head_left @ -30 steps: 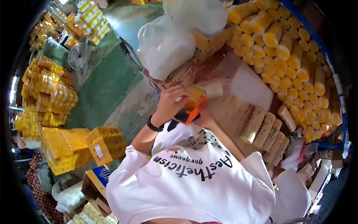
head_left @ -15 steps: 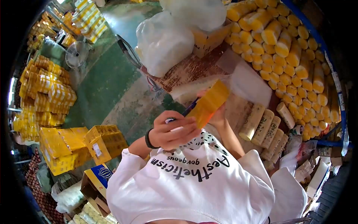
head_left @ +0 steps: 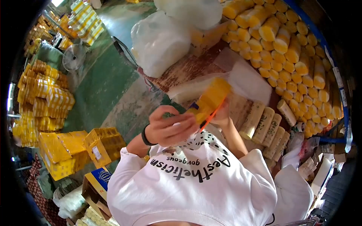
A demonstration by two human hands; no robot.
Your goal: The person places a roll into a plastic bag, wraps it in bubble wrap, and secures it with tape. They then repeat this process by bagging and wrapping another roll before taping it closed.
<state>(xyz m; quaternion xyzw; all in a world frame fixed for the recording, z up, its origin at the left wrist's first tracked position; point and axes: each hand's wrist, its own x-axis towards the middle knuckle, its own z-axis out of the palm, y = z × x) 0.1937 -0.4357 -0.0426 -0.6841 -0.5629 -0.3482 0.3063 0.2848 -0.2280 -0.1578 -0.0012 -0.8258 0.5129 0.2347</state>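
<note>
A yellow object (head_left: pixel 214 94), blurred by motion, is tilted in front of my chest, with a dark blue patch on its left side and a thin orange-red strip (head_left: pixel 214 113) along its lower right edge. My left hand (head_left: pixel 171 126), wearing a black wristband, is closed with curled fingers at the object's lower left end. Behind its right side, my right hand (head_left: pixel 221 114) grips it, with the fingers partly hidden.
Pale printed rolls (head_left: pixel 266 128) lie at the right, below a large stack of yellow-ended rolls (head_left: pixel 290 56). White plastic bags (head_left: pixel 160 41) stand ahead on a worn reddish surface (head_left: pixel 181 77). Yellow-taped boxes (head_left: pixel 62 152) and a fan (head_left: pixel 74 57) are at the left.
The yellow object has turned a little in my hands, and the orange-red strip now shows at its edge. My left hand has shifted slightly left and up. The view has also shifted slightly.
</note>
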